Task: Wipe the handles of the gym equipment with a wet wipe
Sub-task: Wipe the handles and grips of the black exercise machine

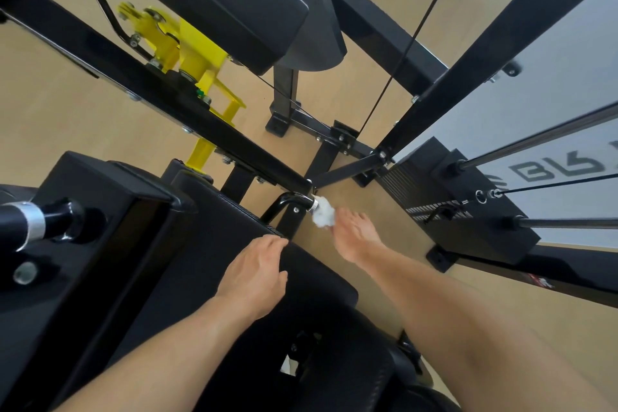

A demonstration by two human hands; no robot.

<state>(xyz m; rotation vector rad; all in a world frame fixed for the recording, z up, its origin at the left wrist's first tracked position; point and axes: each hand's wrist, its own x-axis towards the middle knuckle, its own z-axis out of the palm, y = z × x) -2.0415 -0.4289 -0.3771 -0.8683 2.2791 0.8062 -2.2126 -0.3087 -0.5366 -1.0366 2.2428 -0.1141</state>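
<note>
The right hand (356, 234) reaches forward and down with a bunched white wet wipe (323, 213) pinched in its fingertips, and the wipe is pressed against the end of a low black handle (296, 200) that curves out beside the seat, right at its silver collar. The grip of that hand is closed on the wipe, fingers drawn together around the wad, though motion blur hides exactly how each finger lies. The left hand (254, 273) holds nothing; its fingers are fairly straight and rest flat on the edge of the black seat pad (214, 231), apparently to brace the body while leaning over. Judging by where the wipe sits, this handle is being cleaned now, at its tip, and the bent stretch of tube back toward the frame probably still needs a pass. At the far left another handle (43, 221) with a silver band sticks out close to the camera, well apart from both hands; nothing shows whether it has been wiped, so it may still be left to do. Further off stand the yellow bracket (197, 60), the cables and the weight stack (468, 211) on the wooden floor (50, 110). The task looks to be somewhere in its middle.
</note>
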